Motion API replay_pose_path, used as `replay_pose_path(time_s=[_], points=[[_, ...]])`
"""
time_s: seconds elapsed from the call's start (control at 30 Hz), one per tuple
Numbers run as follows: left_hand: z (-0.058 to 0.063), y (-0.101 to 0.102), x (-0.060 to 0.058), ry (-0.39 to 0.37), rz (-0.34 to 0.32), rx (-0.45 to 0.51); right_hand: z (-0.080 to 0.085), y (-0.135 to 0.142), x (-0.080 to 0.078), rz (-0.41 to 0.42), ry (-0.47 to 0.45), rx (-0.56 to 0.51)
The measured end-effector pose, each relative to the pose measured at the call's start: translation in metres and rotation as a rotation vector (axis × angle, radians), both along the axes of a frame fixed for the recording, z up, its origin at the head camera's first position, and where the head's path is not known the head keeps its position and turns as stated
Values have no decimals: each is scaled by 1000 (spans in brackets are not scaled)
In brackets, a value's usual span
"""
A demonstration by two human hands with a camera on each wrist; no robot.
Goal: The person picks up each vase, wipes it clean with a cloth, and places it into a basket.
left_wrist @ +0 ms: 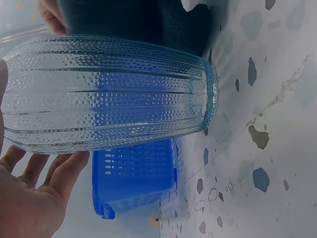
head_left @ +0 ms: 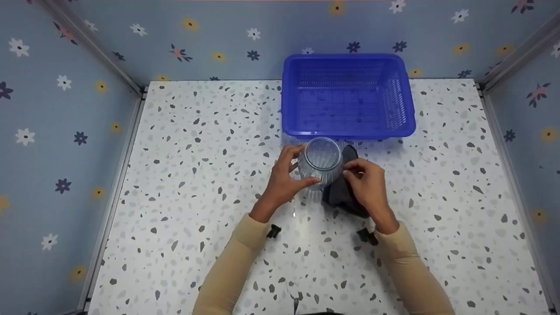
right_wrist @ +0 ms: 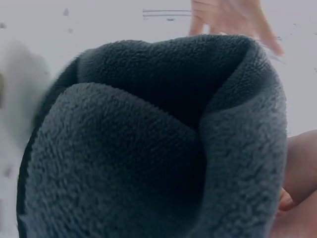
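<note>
A clear ribbed glass jar point(head_left: 321, 168) stands upright just in front of the basket, its round mouth facing up. My left hand point(head_left: 284, 179) holds it from the left, thumb in front and fingers behind. In the left wrist view, the jar's dotted, ribbed side point(left_wrist: 109, 94) fills the middle, with its base at or very near the tabletop. A dark grey fluffy cloth point(head_left: 341, 197) hangs at the jar's right side. My right hand point(head_left: 369, 183) pinches its upper part between thumb and fingers. In the right wrist view the folded cloth point(right_wrist: 109, 148) hides most of the jar.
A blue plastic basket point(head_left: 348, 136) with slotted walls stands behind the jar, against the flowered back wall point(head_left: 236, 39). The white speckled tabletop point(head_left: 210, 144) extends on both sides. Flowered panels point(head_left: 48, 166) enclose the left and right. Small black pieces point(head_left: 274, 231) sit at both wrists.
</note>
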State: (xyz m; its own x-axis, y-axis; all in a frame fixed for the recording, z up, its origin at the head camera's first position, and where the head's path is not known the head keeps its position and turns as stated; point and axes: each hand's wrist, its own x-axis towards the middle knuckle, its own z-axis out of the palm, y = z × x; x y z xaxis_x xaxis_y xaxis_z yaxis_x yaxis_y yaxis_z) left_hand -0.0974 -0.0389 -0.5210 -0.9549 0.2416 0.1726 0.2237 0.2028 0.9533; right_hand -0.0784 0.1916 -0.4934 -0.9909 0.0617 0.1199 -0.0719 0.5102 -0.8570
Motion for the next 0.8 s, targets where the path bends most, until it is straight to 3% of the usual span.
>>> replay_pose_path(time_s=[0.27, 0.4, 0.57, 0.8], points=[[0, 0, 0, 11, 1, 0, 32, -5, 3, -17, 140, -56], [0, 0, 0, 9, -2, -4, 46, -10, 3, -8, 163, -19], [2, 0, 1, -3, -6, -5, 50, -10, 2, 7, 159, 28], [1, 0, 0, 11, 2, -14, 43, -8, 1, -5, 134, 44]])
